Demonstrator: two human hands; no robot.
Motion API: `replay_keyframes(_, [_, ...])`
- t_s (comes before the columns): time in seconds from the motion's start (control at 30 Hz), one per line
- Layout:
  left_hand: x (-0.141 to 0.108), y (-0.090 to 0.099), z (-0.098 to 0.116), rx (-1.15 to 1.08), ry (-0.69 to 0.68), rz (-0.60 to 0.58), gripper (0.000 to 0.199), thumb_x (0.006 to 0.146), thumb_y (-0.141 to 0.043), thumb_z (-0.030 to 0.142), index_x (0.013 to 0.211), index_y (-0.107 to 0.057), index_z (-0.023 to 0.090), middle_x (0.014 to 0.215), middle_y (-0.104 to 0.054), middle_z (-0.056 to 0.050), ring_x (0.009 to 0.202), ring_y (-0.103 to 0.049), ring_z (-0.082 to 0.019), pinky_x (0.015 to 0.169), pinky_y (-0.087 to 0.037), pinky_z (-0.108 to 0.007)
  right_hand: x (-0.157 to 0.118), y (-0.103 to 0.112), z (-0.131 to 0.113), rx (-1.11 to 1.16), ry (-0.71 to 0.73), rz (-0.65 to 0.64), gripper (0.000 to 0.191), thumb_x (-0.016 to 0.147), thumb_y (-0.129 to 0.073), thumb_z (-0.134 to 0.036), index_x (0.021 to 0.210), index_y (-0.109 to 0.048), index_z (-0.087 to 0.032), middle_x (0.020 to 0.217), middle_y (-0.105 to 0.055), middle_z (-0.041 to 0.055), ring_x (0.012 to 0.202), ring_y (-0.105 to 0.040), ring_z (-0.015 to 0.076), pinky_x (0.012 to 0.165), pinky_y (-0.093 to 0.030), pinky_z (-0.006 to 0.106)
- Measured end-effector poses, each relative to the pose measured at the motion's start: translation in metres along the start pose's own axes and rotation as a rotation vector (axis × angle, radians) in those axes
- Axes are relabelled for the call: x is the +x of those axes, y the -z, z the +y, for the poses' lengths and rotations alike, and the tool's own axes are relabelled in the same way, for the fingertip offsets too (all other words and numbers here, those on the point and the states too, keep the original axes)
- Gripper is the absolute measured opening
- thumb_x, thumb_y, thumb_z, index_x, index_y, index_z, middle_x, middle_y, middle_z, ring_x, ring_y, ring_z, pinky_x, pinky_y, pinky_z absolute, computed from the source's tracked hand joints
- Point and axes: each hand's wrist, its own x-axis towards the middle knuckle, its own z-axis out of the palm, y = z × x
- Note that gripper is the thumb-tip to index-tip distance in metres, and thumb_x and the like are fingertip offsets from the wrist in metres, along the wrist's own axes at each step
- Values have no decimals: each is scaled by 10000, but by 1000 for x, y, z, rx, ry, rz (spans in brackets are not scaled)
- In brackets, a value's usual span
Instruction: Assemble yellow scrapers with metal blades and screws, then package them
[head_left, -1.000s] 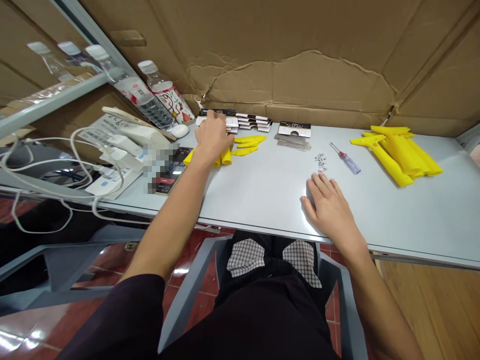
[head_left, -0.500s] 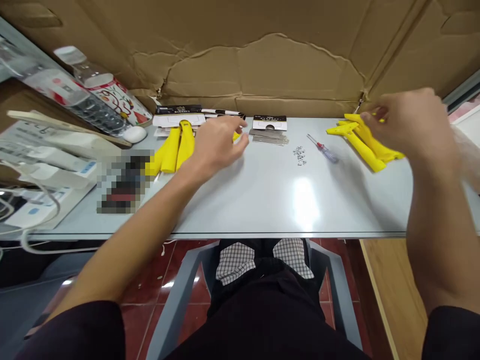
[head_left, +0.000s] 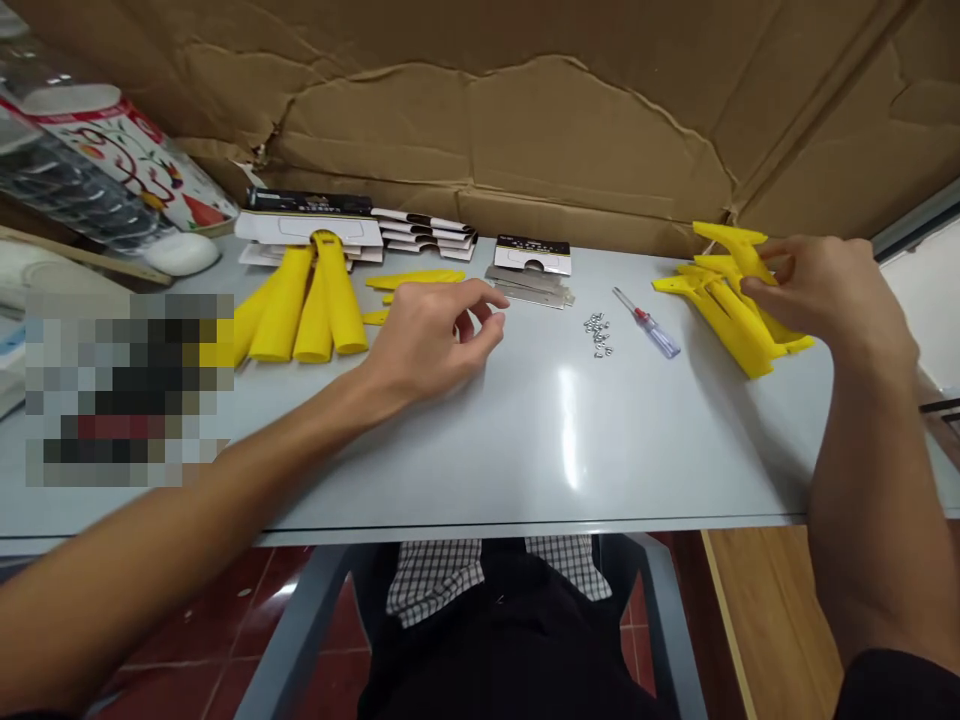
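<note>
My right hand (head_left: 840, 300) pinches a yellow T-shaped plastic handle (head_left: 739, 243), tilted above a small pile of similar yellow handles (head_left: 724, 325) at the table's right. Over the table left of centre is my left hand (head_left: 431, 345), its fingers loosely curled, thumb apart and nothing between them. Beside it lie thin yellow plastic pieces (head_left: 420, 280), partly hidden by the hand. Flat metal blades (head_left: 529, 287) stick out before a small black-and-white box (head_left: 551, 258). Between the hands are a heap of small screws (head_left: 598, 335) and a screwdriver (head_left: 654, 330) with a clear handle.
Several yellow handles (head_left: 300, 310) fan out at the left, before stacked flat cartons (head_left: 427, 232). A blurred-out patch (head_left: 127, 400) covers something nearer me. Bottles (head_left: 142, 165) lean at the far left. A cardboard wall (head_left: 510, 130) closes the back.
My right hand has taken hold of a yellow handle and raised it from the pile. My left hand has drawn back from beside the boxes. The view has shifted closer.
</note>
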Motion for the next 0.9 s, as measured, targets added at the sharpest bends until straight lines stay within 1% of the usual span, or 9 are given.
replay_keyframes(0.07, [0, 1, 8, -241, 162, -36, 248, 891, -704, 327, 1113, -761, 233, 855, -776, -29, 656, -697, -181, 726, -597, -368, -16, 20, -50, 46, 34, -41, 600, 861, -846, -415, 1406, -692, -216, 829, -746, 85, 948, -667, 335, 860, -491, 516])
replay_keyframes(0.13, [0, 0, 13, -556, 343, -94, 413, 914, -725, 341, 1306, -687, 218, 1031, -804, -78, 742, -764, -205, 725, -638, -373, -37, 32, -107, 249, 172, -78, 620, 884, -791, -373, 1466, -634, -228, 922, -743, 80, 788, -668, 271, 783, -500, 463])
replay_keyframes(0.2, [0, -2, 15, -816, 479, -127, 537, 938, -733, 344, 1439, -595, 207, 1136, -805, -122, 819, -803, -226, 769, -670, -395, -59, 32, -156, 412, 344, -253, 565, 945, -676, -334, 1490, -583, -216, 885, -714, 55, 696, -646, 233, 708, -477, 406])
replay_keyframes(0.3, [2, -5, 10, -937, 602, -133, 572, 943, -760, 323, 1461, -577, 162, 981, -817, -116, 772, -797, -215, 781, -672, -385, -84, 16, -197, 499, 480, -421, 519, 970, -592, -317, 1474, -548, -203, 819, -688, 22, 665, -607, 217, 678, -440, 369])
replay_keyframes(0.43, [4, -7, -2, -633, 544, -251, 443, 922, -788, 317, 1317, -720, 127, 712, -754, -56, 588, -689, -184, 639, -596, -342, -99, -4, -205, 577, 422, -568, 498, 979, -574, -365, 1444, -507, -201, 798, -668, 1, 612, -567, 199, 634, -407, 361])
replay_keyframes(0.53, [2, -10, -10, -329, 358, -256, 358, 912, -788, 351, 1216, -794, 162, 884, -810, -79, 705, -700, -196, 731, -584, -364, -105, -12, -202, 563, 374, -611, 451, 986, -564, -412, 1390, -512, -216, 768, -649, -2, 623, -583, 220, 627, -409, 379])
replay_keyframes(0.73, [-2, -25, -25, -7, -5, -180, 281, 965, -731, 405, 1130, -817, 195, 1174, -794, -119, 1135, -697, -301, 1076, -520, -503, -108, -22, -205, 615, 333, -635, 453, 989, -589, -544, 1331, -556, -248, 721, -675, 4, 652, -638, 260, 649, -475, 422])
replay_keyframes(0.83, [2, -25, -30, 55, -50, -131, 281, 976, -704, 418, 1121, -809, 202, 1243, -773, -121, 1218, -667, -311, 1129, -489, -512, -98, -21, -199, 699, 310, -592, 362, 1008, -576, -526, 1255, -638, -268, 698, -698, -7, 624, -664, 240, 659, -509, 419])
replay_keyframes(0.9, [9, -15, -34, 80, -42, -86, 304, 1000, -654, 419, 1148, -799, 197, 1257, -773, -115, 1236, -667, -299, 1143, -481, -493, -83, -21, -186, 720, 288, -464, 274, 1002, -583, -475, 1147, -700, -274, 710, -719, -4, 608, -667, 215, 676, -537, 406])
